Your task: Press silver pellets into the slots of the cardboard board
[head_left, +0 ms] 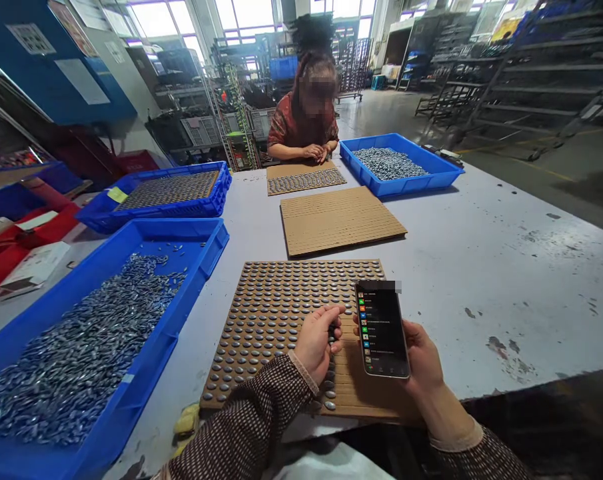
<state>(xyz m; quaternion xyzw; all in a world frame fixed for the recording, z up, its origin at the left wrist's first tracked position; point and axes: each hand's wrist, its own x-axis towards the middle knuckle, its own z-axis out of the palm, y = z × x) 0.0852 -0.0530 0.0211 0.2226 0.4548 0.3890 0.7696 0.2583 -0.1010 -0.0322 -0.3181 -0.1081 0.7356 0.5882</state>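
Note:
My right hand [424, 357] holds a smartphone [384, 340] upright, its dark screen showing a list with small coloured icons. Just left of it, my left hand [316, 343] is closed, thumb against the curled fingers; whether anything is inside is hidden. Both hands are over a brown corrugated cardboard sheet [366, 393]. Rows of small shiny oval metal pieces [261, 317] cover its left and far parts, while bare grooves show at the near right.
At left stands a blue tray [181, 337] of loose metal pieces. Beyond it, another blue tray [221, 183] holds a filled sheet. Stacked cardboard [341, 220] lies ahead. Across the table a person [304, 127] handles a sheet beside a blue tray [416, 187] of pieces.

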